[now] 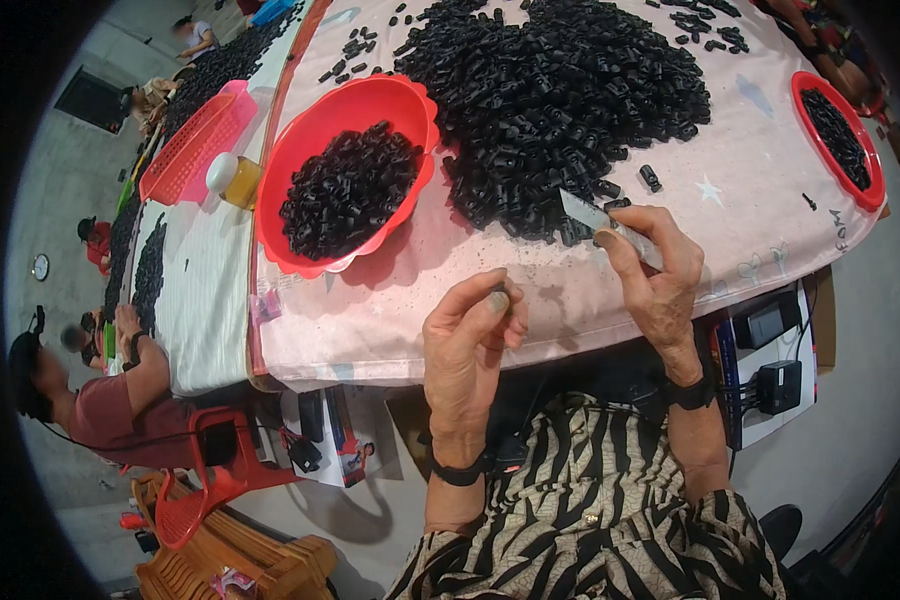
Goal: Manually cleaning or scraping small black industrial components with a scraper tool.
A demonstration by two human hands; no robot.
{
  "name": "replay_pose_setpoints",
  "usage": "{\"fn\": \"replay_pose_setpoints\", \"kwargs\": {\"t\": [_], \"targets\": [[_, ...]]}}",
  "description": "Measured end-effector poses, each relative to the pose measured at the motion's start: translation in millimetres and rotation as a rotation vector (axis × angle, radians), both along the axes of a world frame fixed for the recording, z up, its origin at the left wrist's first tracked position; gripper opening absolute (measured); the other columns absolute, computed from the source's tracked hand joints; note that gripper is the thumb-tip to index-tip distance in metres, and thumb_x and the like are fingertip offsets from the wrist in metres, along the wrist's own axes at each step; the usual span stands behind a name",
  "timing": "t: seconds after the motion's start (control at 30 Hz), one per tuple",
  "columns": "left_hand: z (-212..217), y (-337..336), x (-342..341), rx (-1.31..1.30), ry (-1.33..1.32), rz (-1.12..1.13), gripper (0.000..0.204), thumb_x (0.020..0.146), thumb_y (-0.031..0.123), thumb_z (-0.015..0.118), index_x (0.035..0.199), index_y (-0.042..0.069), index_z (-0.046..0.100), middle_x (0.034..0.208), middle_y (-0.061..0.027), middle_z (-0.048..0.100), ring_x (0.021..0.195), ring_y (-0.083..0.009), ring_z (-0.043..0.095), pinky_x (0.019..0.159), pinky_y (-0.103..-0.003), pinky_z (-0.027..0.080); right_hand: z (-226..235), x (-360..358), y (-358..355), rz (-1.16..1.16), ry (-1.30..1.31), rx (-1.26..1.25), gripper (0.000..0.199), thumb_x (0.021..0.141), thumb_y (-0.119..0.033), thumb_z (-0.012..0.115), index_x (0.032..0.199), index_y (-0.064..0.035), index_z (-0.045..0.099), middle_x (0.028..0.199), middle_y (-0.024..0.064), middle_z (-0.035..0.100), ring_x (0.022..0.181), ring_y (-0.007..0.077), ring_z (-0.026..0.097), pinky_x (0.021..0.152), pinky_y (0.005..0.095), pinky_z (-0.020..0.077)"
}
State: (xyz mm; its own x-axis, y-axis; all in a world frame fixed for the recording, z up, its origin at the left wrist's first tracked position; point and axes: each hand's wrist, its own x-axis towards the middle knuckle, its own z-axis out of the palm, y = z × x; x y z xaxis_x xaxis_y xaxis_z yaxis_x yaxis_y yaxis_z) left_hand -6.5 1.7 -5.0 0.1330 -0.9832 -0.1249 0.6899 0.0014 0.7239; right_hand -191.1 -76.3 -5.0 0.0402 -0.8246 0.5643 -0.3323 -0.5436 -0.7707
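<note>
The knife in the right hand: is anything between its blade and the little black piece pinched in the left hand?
Nothing visible. The knife in the right hand and the small black piece in the left hand have only bare pink tablecloth beneath the gap.

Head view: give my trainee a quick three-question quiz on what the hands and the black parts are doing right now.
1. True or false: the right hand holds a small blade pointing toward the big pile of black parts.
2. What does the left hand pinch between thumb and fingertips?
A. a white bottle cap
B. a small black part
C. nothing
3. Fill in: the red bowl left of the big pile holds black parts and sits on the ____ cloth.

Key: 1 true; 2 B; 3 pink.
</note>
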Motion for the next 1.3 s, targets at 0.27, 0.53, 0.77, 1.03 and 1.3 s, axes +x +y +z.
{"fn": "replay_pose_setpoints", "kwargs": {"t": [0.27, 0.53, 0.77, 1.03, 1.3], "targets": [[6.7, -3.3, -1.6, 0.057, 0.015, 0.011, 0.033, 0.092, 0.005, 0.056, 0.123, -0.007, 0.053, 0.105, -0.0160, 0.059, 0.079, -0.0178, 0.056, 0.062, -0.022, 0.047, 4.0, -1.6, 3.1, 0.003, 0.036, 0.023, 0.018, 0.082, -0.007, 0.071, 0.094, 0.0004, 0.061, 0.079, 0.0080, 0.064, 0.061, 0.0138, 0.062, 0.045, 0.0247, 0.0468], [1.1, -3.2, 0.7, 0.020, 0.024, 0.013, 0.035, 0.092, 0.005, 0.053, 0.125, -0.006, 0.050, 0.106, -0.0140, 0.059, 0.086, -0.0170, 0.059, 0.073, -0.023, 0.052, 10.0, 9.4, 25.6, 0.181, 0.029, -0.034, 0.020, 0.080, -0.006, 0.071, 0.094, 0.0010, 0.059, 0.075, 0.0102, 0.063, 0.060, 0.0169, 0.064, 0.046, 0.0297, 0.0473], [0.6, -1.7, 4.0, 0.037, -0.018, 0.002, 0.039, 0.090, 0.011, 0.058, 0.124, -0.005, 0.050, 0.105, -0.0109, 0.059, 0.077, -0.0115, 0.057, 0.067, -0.020, 0.050, 6.0, 25.2, 34.8, 0.376, 0.080, -0.100, 0.024, 0.077, -0.006, 0.072, 0.096, -0.0004, 0.057, 0.075, 0.0120, 0.063, 0.059, 0.0238, 0.064, 0.049, 0.0321, 0.0479], [2.4, -1.0, 5.6, -0.017, 0.050, -0.025, 0.030, 0.092, 0.010, 0.055, 0.119, -0.005, 0.056, 0.095, -0.0089, 0.062, 0.071, -0.0113, 0.055, 0.066, -0.021, 0.046, 7.3, 27.6, 33.4, 0.357, 0.084, -0.109, 0.023, 0.078, -0.005, 0.071, 0.095, -0.0012, 0.057, 0.074, 0.0108, 0.062, 0.060, 0.0225, 0.064, 0.049, 0.0319, 0.0477], [-0.2, 1.2, 8.4, 0.040, -0.002, -0.062, 0.030, 0.092, 0.007, 0.055, 0.119, -0.005, 0.056, 0.096, -0.0090, 0.062, 0.070, -0.0117, 0.056, 0.064, -0.022, 0.047, 3.9, 30.8, 30.2, 0.333, 0.084, -0.098, 0.020, 0.078, -0.005, 0.071, 0.093, -0.0015, 0.057, 0.073, 0.0105, 0.062, 0.058, 0.0220, 0.063, 0.048, 0.0318, 0.0470]]}}
